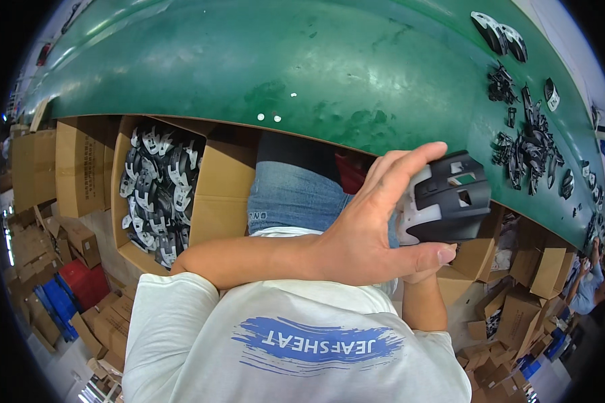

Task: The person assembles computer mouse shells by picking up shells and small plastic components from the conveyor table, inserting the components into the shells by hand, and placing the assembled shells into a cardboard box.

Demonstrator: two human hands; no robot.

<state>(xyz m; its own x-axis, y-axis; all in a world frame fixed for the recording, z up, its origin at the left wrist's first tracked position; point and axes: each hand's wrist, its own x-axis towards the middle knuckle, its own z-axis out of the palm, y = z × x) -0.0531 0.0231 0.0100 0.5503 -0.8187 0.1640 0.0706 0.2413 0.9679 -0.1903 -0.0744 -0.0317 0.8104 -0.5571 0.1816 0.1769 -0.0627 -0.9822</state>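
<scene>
The left hand (pixel 366 232) is spanning a black-and-white plastic shell (pixel 462 218) just off the near edge of the green table (pixel 202 60), right of the person's lap; its thumb and fingers are spreading wide apart, the thumb lying along the near side and a long finger reaching past the far side, with the shell sitting between them; the right hand (pixel 423 275) is mostly hiding behind the left, so I cannot tell how its fingers are closing.

As for progress, the held shell is already showing a white piece seated against its black body, so the joining seems at least partly done; whether the two are locking fully I cannot tell. An open cardboard box (pixel 225 171) to the left is holding many similar black-and-white parts (pixel 158 181), either finished pieces or stock in waiting; two more shells (pixel 489 32) are lying at the far right, while a loose heap of black parts (pixel 534 148) is spreading nearer along that side, probably marking work left; three small white bits (pixel 261 117) are lying near the table's front edge.
</scene>
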